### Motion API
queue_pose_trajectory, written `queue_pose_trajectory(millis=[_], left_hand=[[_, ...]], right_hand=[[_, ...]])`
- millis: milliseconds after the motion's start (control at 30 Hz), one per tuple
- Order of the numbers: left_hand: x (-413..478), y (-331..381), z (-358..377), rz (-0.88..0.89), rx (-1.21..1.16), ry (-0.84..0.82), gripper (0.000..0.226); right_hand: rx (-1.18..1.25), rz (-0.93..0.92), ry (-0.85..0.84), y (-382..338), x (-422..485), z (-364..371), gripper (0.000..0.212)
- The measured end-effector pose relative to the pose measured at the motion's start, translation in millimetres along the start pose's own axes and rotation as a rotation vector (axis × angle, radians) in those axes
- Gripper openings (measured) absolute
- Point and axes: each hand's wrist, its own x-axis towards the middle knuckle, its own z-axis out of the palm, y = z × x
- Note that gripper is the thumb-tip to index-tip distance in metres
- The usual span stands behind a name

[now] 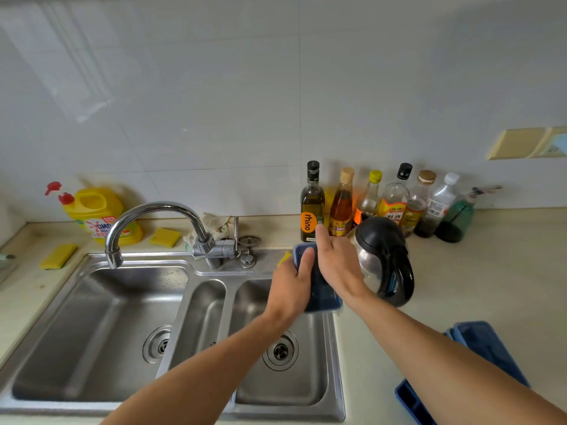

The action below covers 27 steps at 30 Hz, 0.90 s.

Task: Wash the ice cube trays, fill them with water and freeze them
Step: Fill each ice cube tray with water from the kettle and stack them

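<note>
Above the right sink basin I hold a dark blue ice cube tray on edge between both hands. My left hand grips its left side, fingers curled over the top, with a yellow sponge tucked behind it. My right hand holds the tray's right side, its fingers mostly straight along the tray and the forefinger pointing up. More blue ice cube trays lie on the counter at the lower right, partly hidden by my right forearm.
A chrome tap points over the large left basin. A black-topped kettle stands just right of my hands, with a row of bottles behind. A yellow detergent jug and sponges sit at the back left.
</note>
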Motion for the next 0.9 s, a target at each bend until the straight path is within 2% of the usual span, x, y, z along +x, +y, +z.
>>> queue_pose_trajectory(millis=[100, 167, 233, 333, 433, 500, 600, 667, 833, 900], left_hand=[[3.6, 0.3, -1.1, -0.132, -0.218, -0.005, 0.046], [6.4, 5.3, 0.5, -0.211, -0.353, -0.007, 0.052], [2.6, 1.9, 3.9, -0.245, -0.411, 0.015, 0.052], [-4.3, -5.3, 6.4, -0.305, -0.398, 0.016, 0.049], [-4.1, -8.7, 8.0, -0.363, -0.358, 0.021, 0.047], [-1.8, -8.4, 6.9, -0.353, -0.349, 0.010, 0.046], [1.6, -5.1, 3.6, -0.305, -0.327, -0.013, 0.044], [5.0, 2.7, -0.5, -0.252, -0.288, -0.016, 0.044], [28.7, 38.3, -23.5, 0.124, -0.100, 0.077, 0.037], [32.2, 44.4, -28.2, 0.217, 0.000, 0.110, 0.035]], right_hand=[[-0.197, -0.016, -0.085, -10.6, 15.9, 0.0, 0.061], [-0.397, -0.069, -0.158, -20.9, 26.4, -2.4, 0.048], [-0.534, -0.138, -0.152, -21.7, 28.8, 2.4, 0.028], [-0.615, -0.103, -0.153, -11.8, 21.1, 9.2, 0.034], [-0.535, -0.009, -0.180, 5.2, 20.1, 14.5, 0.029], [-0.415, 0.070, -0.221, 5.4, 22.0, 14.8, 0.042], [-0.274, 0.143, -0.158, 3.7, 25.6, 14.2, 0.060], [-0.237, 0.117, -0.125, -4.8, 25.3, 10.3, 0.066], [0.060, -0.120, 0.086, -47.8, 31.6, -5.0, 0.063], [0.135, -0.154, 0.137, -52.4, 29.1, -5.9, 0.067]])
